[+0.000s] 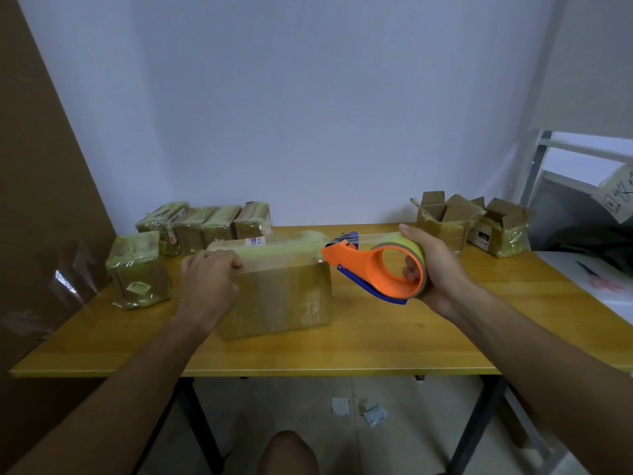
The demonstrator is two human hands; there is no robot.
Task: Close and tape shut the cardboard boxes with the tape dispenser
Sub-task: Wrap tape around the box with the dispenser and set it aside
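A closed cardboard box (281,296) lies in the middle of the wooden table (376,341), with yellowish tape along its top. My left hand (209,279) rests on the box's top left edge, fingers curled over it. My right hand (435,269) grips the orange and blue tape dispenser (373,265) just right of the box, fingers through the roll's core. The dispenser's blade end touches the box's top right corner, and a strip of clear tape runs from the roll to it.
Several taped boxes (202,228) stand at the back left, one more (137,269) in front of them. Two open boxes (445,217) (500,231) sit at the back right. A large brown board (44,200) leans on the left. White shelving (589,207) stands to the right.
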